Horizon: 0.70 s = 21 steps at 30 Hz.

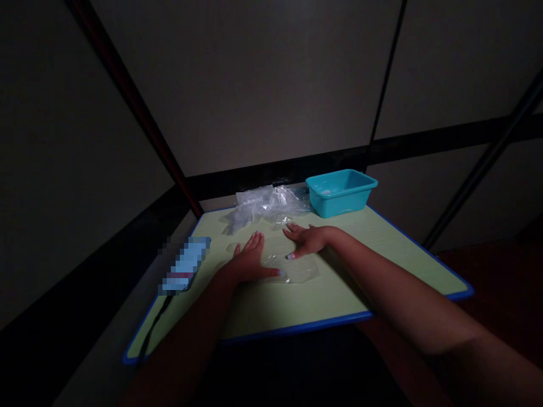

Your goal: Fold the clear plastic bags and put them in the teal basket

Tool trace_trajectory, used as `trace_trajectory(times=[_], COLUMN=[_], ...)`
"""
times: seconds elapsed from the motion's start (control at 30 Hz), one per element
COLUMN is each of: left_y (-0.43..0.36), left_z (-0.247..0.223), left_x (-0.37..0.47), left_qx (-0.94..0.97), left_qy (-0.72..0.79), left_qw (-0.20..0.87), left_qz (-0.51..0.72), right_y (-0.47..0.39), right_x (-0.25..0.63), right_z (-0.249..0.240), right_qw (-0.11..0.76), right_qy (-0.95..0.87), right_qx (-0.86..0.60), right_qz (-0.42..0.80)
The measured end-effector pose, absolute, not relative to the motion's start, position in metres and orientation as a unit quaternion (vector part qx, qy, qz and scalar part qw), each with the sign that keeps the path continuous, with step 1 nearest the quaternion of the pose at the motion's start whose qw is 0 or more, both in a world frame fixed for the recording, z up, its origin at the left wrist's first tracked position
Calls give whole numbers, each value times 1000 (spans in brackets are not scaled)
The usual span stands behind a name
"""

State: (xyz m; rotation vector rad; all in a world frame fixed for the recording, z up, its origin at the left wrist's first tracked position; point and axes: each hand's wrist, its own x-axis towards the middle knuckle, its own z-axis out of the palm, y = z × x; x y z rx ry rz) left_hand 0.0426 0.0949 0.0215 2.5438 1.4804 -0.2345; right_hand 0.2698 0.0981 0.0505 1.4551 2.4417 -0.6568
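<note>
A clear plastic bag [299,270] lies flat on the pale yellow-green table. My left hand [251,261] rests on its left part, fingers stretched forward and thumb pointing right across the film. On the far right part of the bag is my right hand [306,240], palm down with its fingers spread. Neither hand grips anything. Just beyond my fingertips lies a heap of crumpled clear plastic bags [271,204]. The edges of the flat bag are hard to make out under my hands.
A turquoise plastic basin [341,200] stands at the table's back right, with something small and pale inside. Near the left edge lies a blurred-out phone-like object [189,264] with a dark cord [155,328]. The table [292,314] has a blue rim; panelled walls stand behind it.
</note>
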Motion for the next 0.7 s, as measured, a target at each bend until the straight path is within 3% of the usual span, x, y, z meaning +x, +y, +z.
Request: trace_trajectory(times=[0.17, 0.7], left_y=[95, 93], left_z=[30, 29], left_x=[38, 40], left_qx=[864, 872], left_qy=[500, 467], left_qw=[57, 99], left_qz=[-36, -108], right_y=[94, 74], right_x=[273, 235], right_z=[61, 45], right_qw=[89, 86], right_qy=[851, 860], right_qx=[452, 447], right_qz=[-254, -230])
